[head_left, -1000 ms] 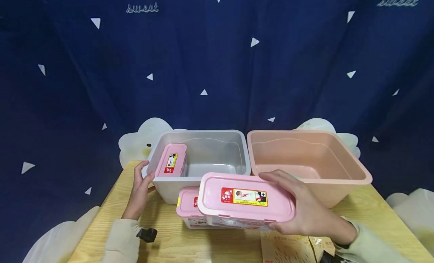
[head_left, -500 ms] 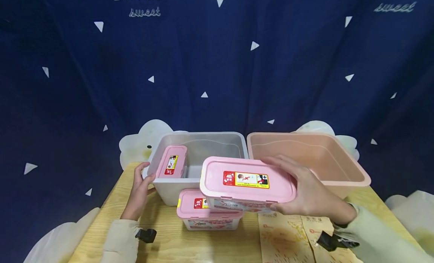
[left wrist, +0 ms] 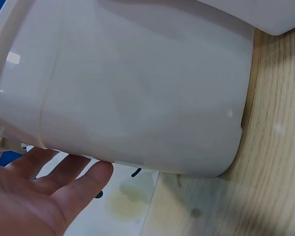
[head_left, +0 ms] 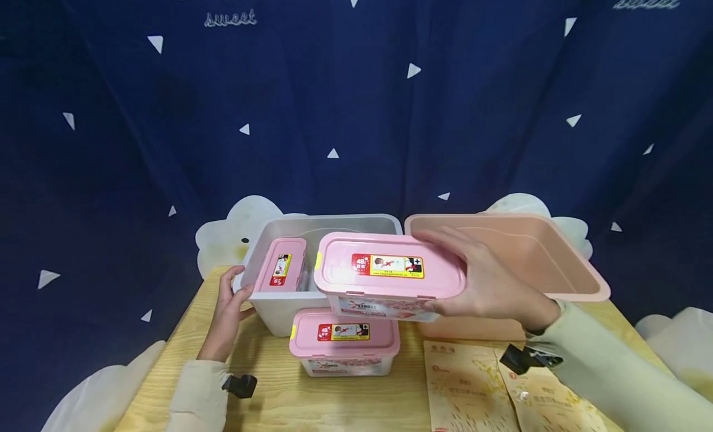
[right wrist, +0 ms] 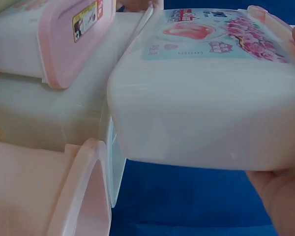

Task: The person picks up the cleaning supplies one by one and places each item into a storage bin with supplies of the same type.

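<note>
My right hand [head_left: 484, 277] grips the right end of a pink-lidded OMO tub [head_left: 390, 268], thumb at the front and fingers over the far side. The tub hangs above the front rim of the grey bin [head_left: 356, 224]; in the right wrist view its white base and flowered label [right wrist: 255, 39] face the camera. My left hand [head_left: 225, 311] holds the grey bin at its front left corner; the left wrist view shows fingers [left wrist: 86, 189] against the wall. Inside that bin, at its left, lies a second pink-lidded tub [head_left: 283, 265]. A third tub [head_left: 345, 345] stands on the table before the bin.
A peach bin [head_left: 557, 259] stands right of the grey one, nearly touching it. Two printed paper packets [head_left: 465, 388] lie at the front right of the wooden table [head_left: 312, 407]. A dark blue curtain [head_left: 356, 110] hangs behind the bins.
My right hand has raised the tub and carried it forward and slightly left, from above the table toward the grey bin. My left hand has stayed at the bin's corner.
</note>
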Demonstrator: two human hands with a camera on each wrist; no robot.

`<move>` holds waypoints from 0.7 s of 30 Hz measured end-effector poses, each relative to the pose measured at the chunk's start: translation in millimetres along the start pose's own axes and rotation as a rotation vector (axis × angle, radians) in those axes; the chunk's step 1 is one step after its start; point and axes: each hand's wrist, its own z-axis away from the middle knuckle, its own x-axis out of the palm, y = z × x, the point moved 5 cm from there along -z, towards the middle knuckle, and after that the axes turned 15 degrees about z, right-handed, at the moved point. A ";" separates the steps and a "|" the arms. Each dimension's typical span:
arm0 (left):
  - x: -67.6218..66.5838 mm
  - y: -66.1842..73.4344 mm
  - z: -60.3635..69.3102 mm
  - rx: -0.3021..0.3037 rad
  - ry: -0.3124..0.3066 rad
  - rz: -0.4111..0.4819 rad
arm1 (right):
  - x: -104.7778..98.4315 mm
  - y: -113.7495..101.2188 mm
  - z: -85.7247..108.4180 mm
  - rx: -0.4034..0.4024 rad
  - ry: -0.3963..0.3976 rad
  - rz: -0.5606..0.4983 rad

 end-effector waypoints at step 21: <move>1.6 -3.2 -0.4 0.056 -0.028 0.033 | 9.9 -0.9 -64.7 -0.052 -0.056 -0.045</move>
